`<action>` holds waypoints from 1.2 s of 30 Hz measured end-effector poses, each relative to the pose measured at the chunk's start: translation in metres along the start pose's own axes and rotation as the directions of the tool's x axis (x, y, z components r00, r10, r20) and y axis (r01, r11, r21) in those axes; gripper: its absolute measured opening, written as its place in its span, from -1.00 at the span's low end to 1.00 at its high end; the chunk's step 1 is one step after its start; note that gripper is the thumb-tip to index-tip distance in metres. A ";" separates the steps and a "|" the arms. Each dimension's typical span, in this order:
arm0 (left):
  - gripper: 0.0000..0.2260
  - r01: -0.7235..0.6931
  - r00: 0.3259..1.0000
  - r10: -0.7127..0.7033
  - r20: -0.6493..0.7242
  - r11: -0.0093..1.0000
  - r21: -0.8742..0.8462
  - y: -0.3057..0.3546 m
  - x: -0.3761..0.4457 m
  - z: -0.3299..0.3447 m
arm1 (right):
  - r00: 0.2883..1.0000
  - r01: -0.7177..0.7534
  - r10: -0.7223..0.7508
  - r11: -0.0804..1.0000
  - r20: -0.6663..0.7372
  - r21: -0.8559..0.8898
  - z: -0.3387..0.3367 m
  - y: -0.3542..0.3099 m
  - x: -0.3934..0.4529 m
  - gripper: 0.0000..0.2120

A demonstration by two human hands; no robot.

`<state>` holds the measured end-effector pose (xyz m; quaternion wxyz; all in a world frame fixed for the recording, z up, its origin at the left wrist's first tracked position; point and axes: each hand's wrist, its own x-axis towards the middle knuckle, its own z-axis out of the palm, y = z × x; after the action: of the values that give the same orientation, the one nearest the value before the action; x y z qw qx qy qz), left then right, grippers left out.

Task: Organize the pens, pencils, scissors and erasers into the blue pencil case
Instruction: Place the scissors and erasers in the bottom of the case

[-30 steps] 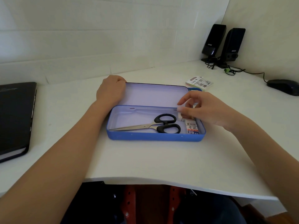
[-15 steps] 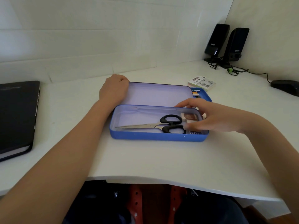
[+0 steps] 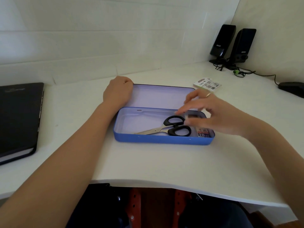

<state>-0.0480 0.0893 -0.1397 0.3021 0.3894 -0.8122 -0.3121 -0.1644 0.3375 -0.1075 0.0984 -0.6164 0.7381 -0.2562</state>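
**Caller:** Fingers (image 3: 185, 111) of the right hand (image 3: 218, 116) are spread loose over the right end of the blue pencil case (image 3: 162, 140), blurred, holding nothing that I can make out.

**Analyst:** And the left hand (image 3: 117, 92)? It sits curled at the far left corner of the case, on the edge of the open lid (image 3: 158, 97). Whether it grips the rim or only rests there, I cannot tell.

**Caller:** Inside the case: scissors (image 3: 171, 127), black handles toward the right end, blades pointing left. Just right of them an eraser (image 3: 203, 132) marked 2B (a second pale one seems to sit behind it, half hidden by the hand).

**Analyst:** Risk number one, as I judge it: those loose fingers hover right above the handles. A careless sweep could knock the scissors crooked and eat up the room left in the tray.

**Caller:** Risk two?

**Analyst:** That lid. If the left hand lets go, it might swing down on the right hand. And no pens or pencils are visible anywhere; only a small packet (image 3: 207, 83) lies beyond the case's far right corner.
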 end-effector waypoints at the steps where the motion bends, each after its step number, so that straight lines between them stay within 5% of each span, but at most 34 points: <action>1: -0.66 0.003 1.000 -0.003 0.001 1.000 0.001 0.000 0.000 0.000 | 0.999 0.027 -0.024 0.998 0.044 -0.056 0.005 -0.001 0.001 -0.77; 17: -0.88 -0.002 1.000 0.003 0.017 1.000 -0.007 -0.001 0.001 0.002 | 0.987 -0.050 0.062 0.995 0.151 -0.081 -0.009 0.004 -0.006 -0.90; 21: -0.75 0.003 1.000 -0.002 0.006 0.997 -0.076 -0.002 0.003 0.000 | 0.983 -0.053 0.053 0.999 -0.174 0.001 -0.017 0.014 -0.004 -0.91; 25: -0.75 0.013 1.000 -0.011 0.019 0.995 -0.101 0.000 0.000 -0.002 | 0.865 -0.209 0.150 0.975 -0.479 -0.071 -0.024 0.046 0.011 -0.83; 31: -0.72 0.042 0.999 -0.042 0.002 0.998 -0.044 0.003 0.000 -0.001 | 0.873 -0.448 0.389 0.878 -0.295 -0.169 -0.033 0.088 0.062 -0.55; 36: -0.72 0.050 0.999 -0.050 -0.006 0.998 -0.024 0.004 -0.001 0.000 | 0.797 -0.597 0.567 0.791 -0.208 -0.136 -0.029 0.102 0.102 -0.28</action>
<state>-0.0495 0.0921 -0.1368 0.3015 0.4070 -0.7974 -0.3279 -0.2885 0.2584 -0.1163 0.0538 -0.3431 0.9189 -0.1872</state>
